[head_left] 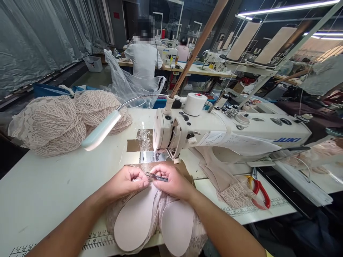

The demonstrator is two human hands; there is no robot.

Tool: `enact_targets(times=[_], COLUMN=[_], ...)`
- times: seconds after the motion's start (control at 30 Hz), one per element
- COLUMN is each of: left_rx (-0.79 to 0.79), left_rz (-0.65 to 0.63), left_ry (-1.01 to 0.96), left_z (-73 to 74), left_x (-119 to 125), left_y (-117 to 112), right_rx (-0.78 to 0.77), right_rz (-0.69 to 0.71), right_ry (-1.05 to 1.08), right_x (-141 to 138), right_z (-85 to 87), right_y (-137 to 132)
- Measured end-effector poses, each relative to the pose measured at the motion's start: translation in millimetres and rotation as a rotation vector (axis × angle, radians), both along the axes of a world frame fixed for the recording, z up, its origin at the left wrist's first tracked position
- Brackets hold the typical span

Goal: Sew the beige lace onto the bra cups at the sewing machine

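White and smooth, the table stretched across the foreground, a ruler scale running along its near edge. On it stood a white sewing machine. A plump bundle of beige lace lay to the left, apart from the machine. Nearest the wearer, in front of the machine, was the lace piece with two smooth, pale cups. Folded beige cloth lay to its right. The left hand was pinched, thumb against fingers, at the lace piece's upper edge; the right hand sat close beside it. Red-handled scissors rested by the cloth's lacy end. Smallest was the slim dark tool, clamped in the right hand's fingers and pointing toward the left.
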State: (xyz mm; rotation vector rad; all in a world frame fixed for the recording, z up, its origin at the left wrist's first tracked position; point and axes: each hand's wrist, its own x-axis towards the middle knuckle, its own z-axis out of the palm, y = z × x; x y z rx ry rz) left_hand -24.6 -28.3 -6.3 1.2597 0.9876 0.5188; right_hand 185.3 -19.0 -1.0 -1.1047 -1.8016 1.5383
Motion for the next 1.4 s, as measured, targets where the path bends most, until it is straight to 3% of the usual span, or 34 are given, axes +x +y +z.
enact_targets(times=[0.17, 0.4, 0.5, 0.7, 0.8, 0.9, 1.03, 1.1, 1.23, 1.4], left_rx=[0.031, 0.056, 0.033, 0.006, 0.0, 0.106, 0.366, 0.414, 0.309, 0.096], left_rz=[-0.042, 0.189, 0.225, 0.251, 0.25, 0.2, 0.143, 0.097, -0.013, -0.025], left_ry=[0.083, 0.153, 0.121, 0.082, 0.038, 0.018, 0.216, 0.279, 0.132, -0.082], left_z=[4.2, 22.9, 28.3, 22.6, 22.6, 26.2, 26.8, 23.7, 13.8, 3.4], left_x=[-9, -18, -19, -19, -19, -15, -6, -1, 5, 7], left_y=[0, 0, 0, 0, 0, 4, 11, 13, 12, 10], right_rx=[0.054, 0.126, 0.162, 0.119, 0.157, 0.132, 0.114, 0.128, 0.126, 0.176], right_rz=[-0.051, -0.056, -0.112, -0.154, -0.098, -0.04, -0.031, -0.022, -0.031, -0.035], right_ry=[0.004, -0.088, -0.135, -0.116, -0.08, -0.075, -0.029, 0.001, 0.011, 0.015], right_x=[5, 16, 17, 12, 6, 1, -1, 0, 1, 3], right_z=[-4.9, -6.3, -8.0, -5.9, 2.2, 8.6, 8.3, 5.9, 2.9, -0.1], right_y=[3, 8, 8, 4, 0, -4, -5, -5, -5, -2])
